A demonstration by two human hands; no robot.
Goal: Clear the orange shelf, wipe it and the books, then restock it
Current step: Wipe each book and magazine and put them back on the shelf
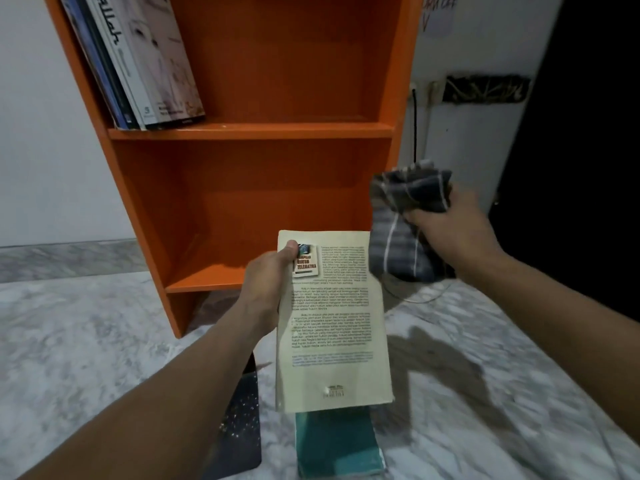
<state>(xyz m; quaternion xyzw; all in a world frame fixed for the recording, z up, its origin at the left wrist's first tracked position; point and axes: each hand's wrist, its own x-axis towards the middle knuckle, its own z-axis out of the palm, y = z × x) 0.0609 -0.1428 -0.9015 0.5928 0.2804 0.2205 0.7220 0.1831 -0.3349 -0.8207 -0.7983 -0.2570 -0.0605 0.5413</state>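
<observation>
As we sweep in from the left, high above and left of the left hand (266,282), a row of books (138,64) leans in the upper compartment of the orange shelf (294,64), tilted against its left wall and standing on the middle board. The lower compartment sits straight beyond that hand. Under the left forearm, a dark speckled book (242,420) lies flat on the marble floor (86,341). Now the left hand itself: it's clamped on the left edge of a cream paperback (332,323), thumb pressed on the back cover, fingers hidden behind. The book is up in the air, its printed text facing us, in front of the lower compartment. Directly below it, a teal book (336,441) lies on the floor, its top edge hidden by the paperback. Over to the right, a dark checked cloth (401,230) hangs bunched at the paperback's top right corner; whether they touch, I can't tell. The right hand (450,230) has its fingers curled tight around that cloth, a little higher than the left. Beyond it, a black cable (414,126) runs down the white wall.
</observation>
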